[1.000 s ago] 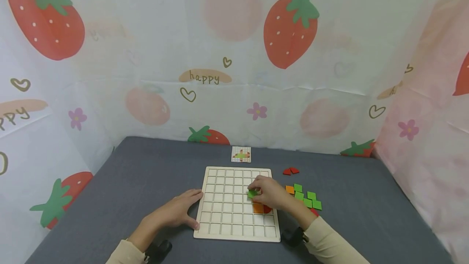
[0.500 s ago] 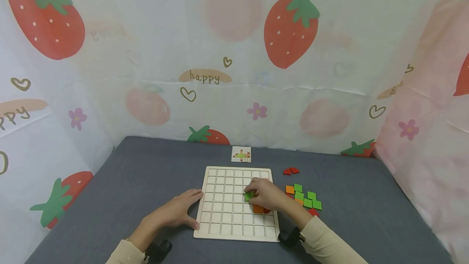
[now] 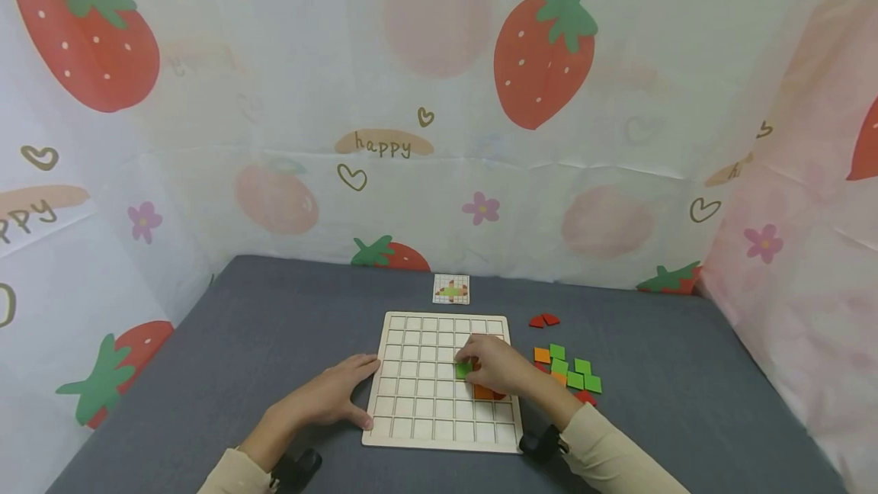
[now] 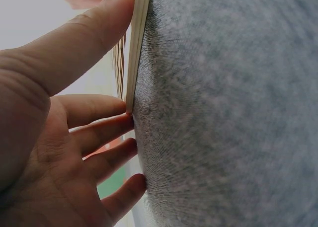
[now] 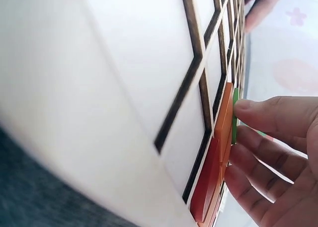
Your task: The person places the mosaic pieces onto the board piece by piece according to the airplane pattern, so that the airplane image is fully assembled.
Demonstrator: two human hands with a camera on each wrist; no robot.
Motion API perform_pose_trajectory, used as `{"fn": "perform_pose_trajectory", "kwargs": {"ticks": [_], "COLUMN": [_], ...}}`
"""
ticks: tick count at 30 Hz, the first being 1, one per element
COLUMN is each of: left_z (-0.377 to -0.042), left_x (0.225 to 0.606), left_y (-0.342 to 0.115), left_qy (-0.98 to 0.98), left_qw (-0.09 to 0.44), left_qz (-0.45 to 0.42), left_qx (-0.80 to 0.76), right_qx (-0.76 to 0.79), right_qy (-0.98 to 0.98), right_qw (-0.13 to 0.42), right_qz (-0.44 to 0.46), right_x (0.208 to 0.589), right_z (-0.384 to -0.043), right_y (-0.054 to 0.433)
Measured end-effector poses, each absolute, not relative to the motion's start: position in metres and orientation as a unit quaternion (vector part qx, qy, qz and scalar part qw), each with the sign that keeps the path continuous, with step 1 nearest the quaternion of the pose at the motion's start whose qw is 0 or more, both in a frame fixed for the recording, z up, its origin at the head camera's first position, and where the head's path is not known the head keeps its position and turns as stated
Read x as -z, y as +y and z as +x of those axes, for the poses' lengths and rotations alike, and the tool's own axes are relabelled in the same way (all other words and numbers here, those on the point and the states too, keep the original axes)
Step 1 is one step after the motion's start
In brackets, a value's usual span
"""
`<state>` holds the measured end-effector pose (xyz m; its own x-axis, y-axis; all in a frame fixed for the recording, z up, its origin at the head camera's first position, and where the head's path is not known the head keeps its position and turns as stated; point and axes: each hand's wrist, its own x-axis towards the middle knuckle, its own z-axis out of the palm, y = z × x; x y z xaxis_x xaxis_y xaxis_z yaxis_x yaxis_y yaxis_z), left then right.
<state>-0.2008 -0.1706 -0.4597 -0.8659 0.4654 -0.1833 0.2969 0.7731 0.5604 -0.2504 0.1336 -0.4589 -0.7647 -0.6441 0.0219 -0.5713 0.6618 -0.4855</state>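
In the head view, a wooden grid board (image 3: 414, 389) lies flat in front of me. My left hand (image 3: 325, 395) is at its left edge, with the thumb and fingertips touching the side of the board (image 4: 135, 53) in the left wrist view. My right hand (image 3: 499, 363) is over the right half of the board. Its thumb and index finger pinch a green square tile (image 3: 463, 369) low over the grid. Beside that green tile, an orange square tile (image 5: 225, 120) and a red quarter-round piece (image 5: 205, 180) sit on the board, partly covered by the right hand in the head view.
Right of the board lie several loose green tiles (image 3: 575, 380), an orange tile (image 3: 543, 355) and red pieces, one (image 3: 586, 397) near the forearm. Two red pieces (image 3: 545, 320) lie farther back. A small pattern card (image 3: 451, 289) stands beyond the board. Printed cloth (image 3: 439, 197) surrounds the table.
My right hand has moved slightly left over the board with the green tile between its fingers, then hardly shifted in the last half second. The left hand has stayed put.
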Motion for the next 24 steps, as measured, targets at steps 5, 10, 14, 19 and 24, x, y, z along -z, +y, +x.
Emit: {"fn": "perform_pose_trajectory", "kwargs": {"ticks": [5, 10, 14, 19, 24], "left_z": [-0.2003, -0.2, -0.2006, -0.2011, -0.2003], "left_x": [0.4589, 0.4591, 0.4595, 0.459, 0.4585], "left_y": [-0.17, -0.1705, -0.1709, -0.1698, -0.1692], "left_qy": [0.928, 0.928, 0.928, 0.93, 0.931], "left_qw": [0.156, 0.156, 0.157, 0.162, 0.162], "left_qz": [0.21, 0.209, 0.212, 0.201, 0.196], "left_qx": [-0.266, -0.264, -0.264, -0.261, -0.261], "right_qx": [0.237, 0.225, 0.205, 0.191, 0.199], "right_qy": [0.908, 0.91, 0.913, 0.915, 0.915], "right_qw": [0.071, 0.067, 0.06, 0.055, 0.058], "right_qz": [-0.338, -0.341, -0.347, -0.35, -0.345], "right_x": [0.4596, 0.4592, 0.4573, 0.4546, 0.4539], "right_z": [-0.2499, -0.2499, -0.2504, -0.2502, -0.2495], "right_y": [0.1334, 0.1321, 0.13, 0.1275, 0.1272]}}
